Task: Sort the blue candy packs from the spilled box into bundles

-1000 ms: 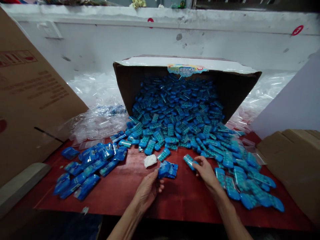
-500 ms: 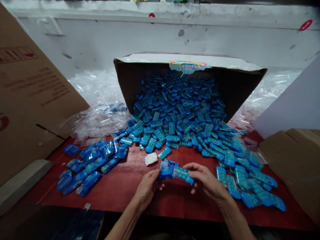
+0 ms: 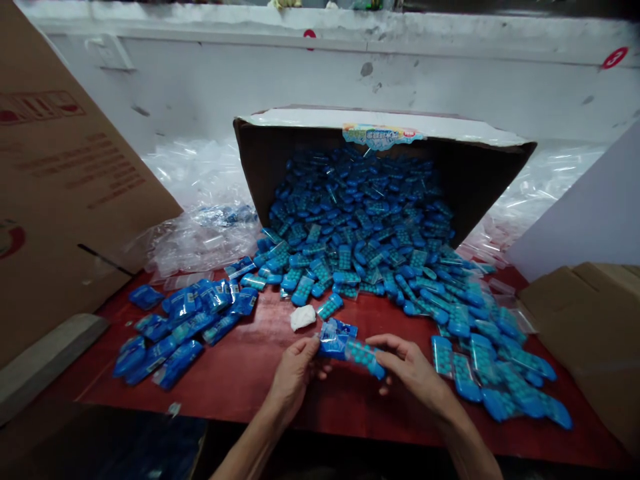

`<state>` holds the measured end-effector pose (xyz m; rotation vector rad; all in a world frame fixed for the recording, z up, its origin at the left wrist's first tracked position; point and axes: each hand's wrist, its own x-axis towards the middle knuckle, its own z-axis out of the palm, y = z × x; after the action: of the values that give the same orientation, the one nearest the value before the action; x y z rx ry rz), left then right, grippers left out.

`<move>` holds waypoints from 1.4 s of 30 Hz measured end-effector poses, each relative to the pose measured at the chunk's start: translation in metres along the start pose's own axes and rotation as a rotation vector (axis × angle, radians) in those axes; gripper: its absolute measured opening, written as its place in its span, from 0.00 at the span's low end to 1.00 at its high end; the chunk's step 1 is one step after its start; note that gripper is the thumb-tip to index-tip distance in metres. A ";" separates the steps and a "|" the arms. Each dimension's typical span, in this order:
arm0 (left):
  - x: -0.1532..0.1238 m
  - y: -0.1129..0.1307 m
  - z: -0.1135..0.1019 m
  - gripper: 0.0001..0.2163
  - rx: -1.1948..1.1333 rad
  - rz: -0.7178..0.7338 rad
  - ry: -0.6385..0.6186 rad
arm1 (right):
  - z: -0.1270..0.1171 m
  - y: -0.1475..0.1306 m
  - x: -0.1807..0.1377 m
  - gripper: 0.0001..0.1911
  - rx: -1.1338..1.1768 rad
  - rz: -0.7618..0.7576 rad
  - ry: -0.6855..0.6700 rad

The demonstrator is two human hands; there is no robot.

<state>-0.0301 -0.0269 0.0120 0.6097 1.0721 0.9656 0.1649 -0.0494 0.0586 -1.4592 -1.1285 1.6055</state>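
Near the table's front, my left hand (image 3: 299, 370) pinches the closed end of a blue printed sachet (image 3: 334, 338). My right hand (image 3: 407, 367) grips the blue-capped end of a small clear dispenser (image 3: 364, 355) filled with turquoise beads or candies. The dispenser's far end meets the sachet's mouth; how deep it sits inside is hard to make out. Just behind the hands are a white crumpled lump (image 3: 303, 318) and one loose dispenser (image 3: 330, 306).
An open carton (image 3: 493, 180) on its side spills many similar dispensers (image 3: 345, 260) onto the red table (image 3: 240, 380). Filled blue sachets (image 3: 183, 327) lie in a pile at left. Clear plastic packaging (image 3: 200, 240) is heaped behind; cardboard boxes (image 3: 95, 173) flank both sides.
The dispenser and my right hand have shifted slightly down and left, closer to the sachet. My left hand keeps its hold. The whole view has moved a little.
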 end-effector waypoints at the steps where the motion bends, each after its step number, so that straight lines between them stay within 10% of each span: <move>1: -0.001 0.001 0.001 0.12 -0.017 -0.007 -0.013 | -0.001 0.001 0.000 0.17 -0.005 0.000 0.003; 42: -0.003 0.013 0.006 0.10 -0.074 0.008 -0.042 | -0.002 -0.003 -0.002 0.14 -0.219 -0.151 -0.025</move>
<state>-0.0299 -0.0237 0.0260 0.5716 0.9928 0.9911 0.1665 -0.0499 0.0622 -1.4542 -1.4303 1.4358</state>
